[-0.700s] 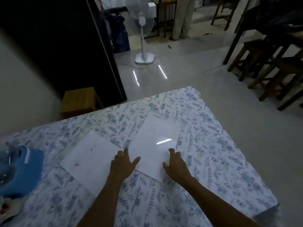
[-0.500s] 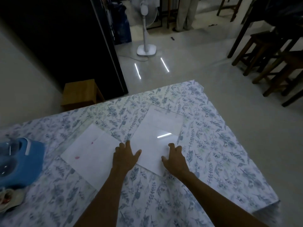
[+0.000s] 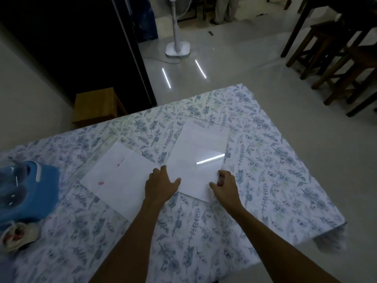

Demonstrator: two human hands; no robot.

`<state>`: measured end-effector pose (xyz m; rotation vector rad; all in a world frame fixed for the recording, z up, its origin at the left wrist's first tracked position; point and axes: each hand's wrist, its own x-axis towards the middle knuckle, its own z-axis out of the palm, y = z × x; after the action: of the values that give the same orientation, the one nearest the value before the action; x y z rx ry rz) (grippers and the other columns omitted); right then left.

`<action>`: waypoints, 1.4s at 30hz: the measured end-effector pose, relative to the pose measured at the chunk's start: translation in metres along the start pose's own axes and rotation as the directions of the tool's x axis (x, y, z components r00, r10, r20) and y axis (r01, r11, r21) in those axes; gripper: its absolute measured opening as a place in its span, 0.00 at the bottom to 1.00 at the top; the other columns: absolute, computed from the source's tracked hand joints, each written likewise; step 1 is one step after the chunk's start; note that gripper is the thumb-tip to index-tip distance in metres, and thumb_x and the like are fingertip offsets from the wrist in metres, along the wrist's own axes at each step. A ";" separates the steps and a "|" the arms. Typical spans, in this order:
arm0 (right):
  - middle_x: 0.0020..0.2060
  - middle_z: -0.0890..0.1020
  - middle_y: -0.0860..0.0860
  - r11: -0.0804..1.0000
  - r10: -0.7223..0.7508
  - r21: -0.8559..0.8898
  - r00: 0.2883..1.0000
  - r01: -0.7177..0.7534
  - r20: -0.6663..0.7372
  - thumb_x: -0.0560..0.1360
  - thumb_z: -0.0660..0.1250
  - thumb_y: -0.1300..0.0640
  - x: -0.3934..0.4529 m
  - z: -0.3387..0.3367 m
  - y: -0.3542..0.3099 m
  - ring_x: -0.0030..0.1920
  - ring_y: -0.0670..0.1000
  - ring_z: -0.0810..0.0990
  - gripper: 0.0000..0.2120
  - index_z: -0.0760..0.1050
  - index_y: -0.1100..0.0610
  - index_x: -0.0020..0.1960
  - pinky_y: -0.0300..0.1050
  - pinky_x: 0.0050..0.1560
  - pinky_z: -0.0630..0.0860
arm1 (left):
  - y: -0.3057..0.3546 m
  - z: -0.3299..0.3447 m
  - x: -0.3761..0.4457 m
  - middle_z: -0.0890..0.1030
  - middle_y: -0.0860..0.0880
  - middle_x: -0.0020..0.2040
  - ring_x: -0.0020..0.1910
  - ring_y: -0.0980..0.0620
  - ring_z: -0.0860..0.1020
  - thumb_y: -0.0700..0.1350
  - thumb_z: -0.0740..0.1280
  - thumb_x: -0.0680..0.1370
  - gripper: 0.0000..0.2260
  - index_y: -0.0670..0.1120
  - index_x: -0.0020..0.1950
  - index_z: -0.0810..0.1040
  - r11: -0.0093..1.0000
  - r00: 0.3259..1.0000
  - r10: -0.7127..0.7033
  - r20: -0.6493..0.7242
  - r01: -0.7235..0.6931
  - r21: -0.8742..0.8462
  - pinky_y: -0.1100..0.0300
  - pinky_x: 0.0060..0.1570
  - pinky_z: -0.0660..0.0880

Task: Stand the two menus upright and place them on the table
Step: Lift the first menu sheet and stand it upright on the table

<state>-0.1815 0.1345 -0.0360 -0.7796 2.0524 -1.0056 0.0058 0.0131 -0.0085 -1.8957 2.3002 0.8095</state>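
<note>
Two white menus lie flat on the table (image 3: pixel 265 180), which has a floral cloth. The right menu (image 3: pixel 201 152) is glossy with a streak of reflected light. My left hand (image 3: pixel 161 185) rests with spread fingers on its near left corner. My right hand (image 3: pixel 225 185) curls at its near right edge, fingertips at the edge; whether it has lifted the sheet I cannot tell. The left menu (image 3: pixel 120 176) has small pink marks and lies untouched beside my left hand.
A blue object (image 3: pixel 26 190) sits at the table's left edge with a white item (image 3: pixel 18 237) below it. A wooden stool (image 3: pixel 95 106) stands behind the table, a fan base (image 3: pixel 177 49) on the floor, dark stools (image 3: pixel 336 56) at right.
The view has shifted slightly downward. My right hand's fingers have curled in at the right menu's near edge; my left hand stays flat on its corner.
</note>
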 end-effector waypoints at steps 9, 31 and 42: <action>0.52 0.83 0.48 0.958 0.131 0.257 0.991 -0.131 0.018 0.76 0.68 0.63 -0.017 -0.015 0.025 0.55 0.53 0.82 0.12 0.79 0.52 0.58 0.59 0.58 0.81 | -0.017 0.012 -0.039 0.71 0.39 0.64 0.61 0.39 0.72 0.58 0.69 0.74 0.32 0.45 0.72 0.65 0.998 0.999 -0.030 0.015 0.030 -0.063 0.47 0.58 0.74; 0.60 0.83 0.54 0.930 -0.087 0.368 0.979 0.013 0.185 0.76 0.70 0.68 -0.055 -0.091 -0.007 0.63 0.56 0.80 0.17 0.82 0.55 0.61 0.52 0.59 0.81 | -0.046 -0.035 -0.090 0.80 0.51 0.60 0.56 0.65 0.78 0.34 0.73 0.73 0.21 0.48 0.64 0.79 0.750 0.935 0.348 -0.068 -0.321 -0.578 0.76 0.53 0.71; 0.64 0.80 0.43 0.910 -0.253 0.354 0.965 0.214 0.067 0.78 0.69 0.44 -0.031 -0.095 -0.083 0.64 0.43 0.78 0.19 0.74 0.52 0.65 0.42 0.57 0.75 | 0.023 -0.092 -0.065 0.77 0.51 0.59 0.57 0.57 0.77 0.60 0.67 0.76 0.12 0.59 0.56 0.74 0.670 0.917 0.336 -0.214 -0.393 -0.630 0.63 0.57 0.72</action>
<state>-0.2230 0.1536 0.0852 -0.8844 1.6491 -1.3786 0.0263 0.0354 0.1026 -1.6593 2.7334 1.8590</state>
